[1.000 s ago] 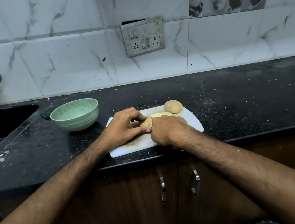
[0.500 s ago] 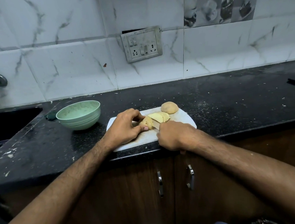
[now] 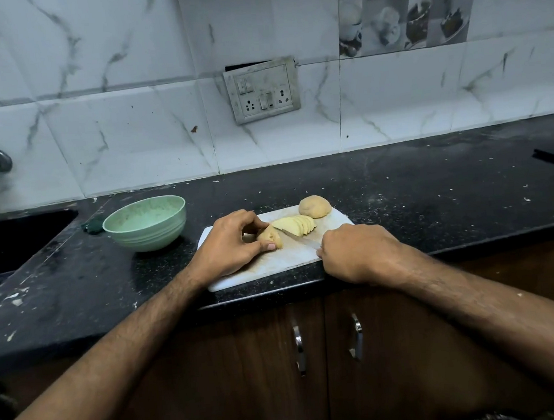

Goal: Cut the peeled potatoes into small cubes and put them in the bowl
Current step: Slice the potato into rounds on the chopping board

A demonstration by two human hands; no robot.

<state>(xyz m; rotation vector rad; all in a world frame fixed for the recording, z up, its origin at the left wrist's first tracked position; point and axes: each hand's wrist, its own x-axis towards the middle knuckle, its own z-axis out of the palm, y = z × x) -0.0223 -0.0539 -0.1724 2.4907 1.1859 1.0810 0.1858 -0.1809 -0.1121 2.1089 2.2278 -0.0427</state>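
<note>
Black countertop (image 3: 417, 198) spans mid-frame. White cutting board (image 3: 283, 262) sits centre; green bowl (image 3: 145, 223) left of it. Left hand (image 3: 229, 246) pinches a potato piece (image 3: 270, 236). Right hand (image 3: 358, 253) grips knife (image 3: 296, 235) beside fanned slices (image 3: 295, 225). Whole potato (image 3: 315, 206) lies at board's upper edge.

Both bare forearms reach forward from the lower corners and converge toward the middle; the left hand (image 3: 230, 243) lies palm down, its fingers curled and its thumb and fingertips pinching the uncut potato piece (image 3: 270, 236); the right hand (image 3: 355, 253) sits just to the right, knuckles up, fingers wrapped tight round the knife (image 3: 299, 234) handle, wrist level with the forearm.
</note>
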